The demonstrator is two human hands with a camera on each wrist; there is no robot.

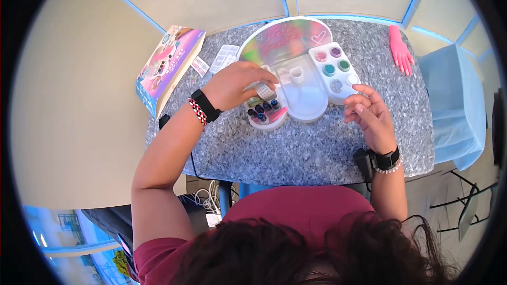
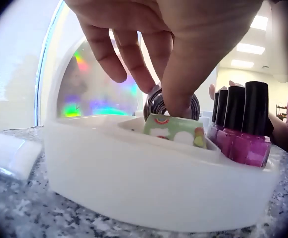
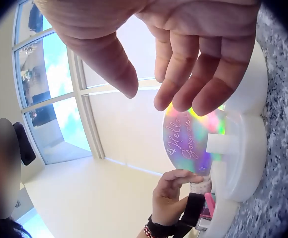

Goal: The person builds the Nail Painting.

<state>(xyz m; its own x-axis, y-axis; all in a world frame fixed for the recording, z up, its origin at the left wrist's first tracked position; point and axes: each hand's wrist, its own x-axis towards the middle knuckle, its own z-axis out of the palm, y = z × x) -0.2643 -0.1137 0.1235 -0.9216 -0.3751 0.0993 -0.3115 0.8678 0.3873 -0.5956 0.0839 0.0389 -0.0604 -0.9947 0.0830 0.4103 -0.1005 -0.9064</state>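
My left hand (image 1: 237, 82) pinches a small white roll (image 1: 265, 92) with a dotted pattern, low over the left section of a white vanity tray (image 2: 158, 183). Coiled layers show at the roll's end in the left wrist view. Just beneath it, a green patterned card (image 2: 177, 133) leans in the same section. Several nail polish bottles (image 2: 253, 124) with black caps stand beside it, along with a pink strip (image 1: 279, 115). My right hand (image 1: 376, 121) holds nothing, its fingers loosely bent, near the right section (image 1: 338, 92) with its glitter pots (image 1: 329, 69).
An iridescent mirror panel (image 1: 285, 37) rises behind the tray. A colourful box (image 1: 171, 66) and a clear compartment case (image 1: 224, 58) lie to the left. At the far right of the speckled table (image 1: 296, 150) rests a pink model hand (image 1: 401, 53).
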